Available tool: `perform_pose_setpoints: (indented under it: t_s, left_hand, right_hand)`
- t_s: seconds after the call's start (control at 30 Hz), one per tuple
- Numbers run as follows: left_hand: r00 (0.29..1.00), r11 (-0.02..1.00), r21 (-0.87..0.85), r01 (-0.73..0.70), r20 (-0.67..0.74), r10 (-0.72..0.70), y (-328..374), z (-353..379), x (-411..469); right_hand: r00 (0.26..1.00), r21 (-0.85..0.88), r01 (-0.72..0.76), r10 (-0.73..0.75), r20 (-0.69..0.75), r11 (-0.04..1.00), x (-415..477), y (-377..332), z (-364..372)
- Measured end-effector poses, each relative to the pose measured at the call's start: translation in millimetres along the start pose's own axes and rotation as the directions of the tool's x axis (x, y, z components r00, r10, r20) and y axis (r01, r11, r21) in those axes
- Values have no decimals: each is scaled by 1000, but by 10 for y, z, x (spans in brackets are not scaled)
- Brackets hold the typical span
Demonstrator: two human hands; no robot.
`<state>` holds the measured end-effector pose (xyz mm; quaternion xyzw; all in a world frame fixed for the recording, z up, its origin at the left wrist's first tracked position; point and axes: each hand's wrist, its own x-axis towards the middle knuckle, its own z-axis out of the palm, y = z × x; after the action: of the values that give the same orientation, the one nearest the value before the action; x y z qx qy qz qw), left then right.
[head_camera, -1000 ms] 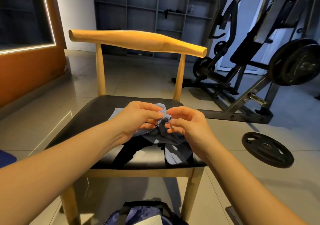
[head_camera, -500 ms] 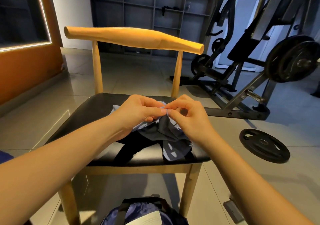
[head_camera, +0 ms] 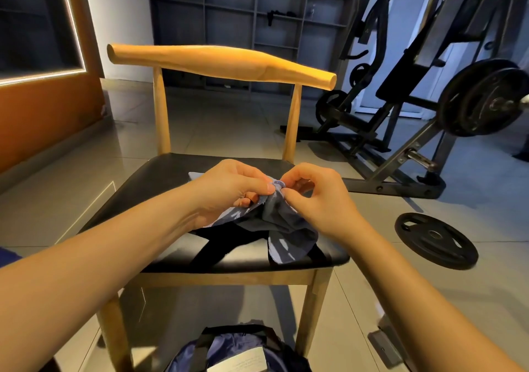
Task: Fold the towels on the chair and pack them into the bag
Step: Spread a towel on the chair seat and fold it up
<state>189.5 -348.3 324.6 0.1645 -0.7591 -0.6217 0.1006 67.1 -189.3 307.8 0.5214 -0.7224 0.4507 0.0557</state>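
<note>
No legible text anywhere. White label [head_camera: 248, 358] on bag [head_camera: 229, 351] below chair carries faint printed lines, too small and blurred to read.

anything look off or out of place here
Only the towel: it is bunched and crumpled on the chair seat, unfolded, pinched by the left hand and right hand. A weight plate lies loose on the floor.

left hand [head_camera: 229, 191] pinching | right hand [head_camera: 317, 197] pinching (fingertips nearly meeting) | forearms extended
</note>
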Motion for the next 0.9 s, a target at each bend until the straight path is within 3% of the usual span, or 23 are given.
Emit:
perform_pose_setpoints:
  t_s: [0.23,0.63,0.9]
  left_hand:
    - [1000,999,-31,10,-10,-11,7,-2,3]
    - [999,998,-50,-43,15,44,162,-150,-21]
    - [995,993,77,-90,41,87,218,-56,-100]
  right_hand:
    - [998,163,-57,51,39,985,54,-51,-54]
    - [991,-98,71,-60,116,993,120,-243,-234]
    - [986,-264,132,-98,137,956,132,-343,-198]
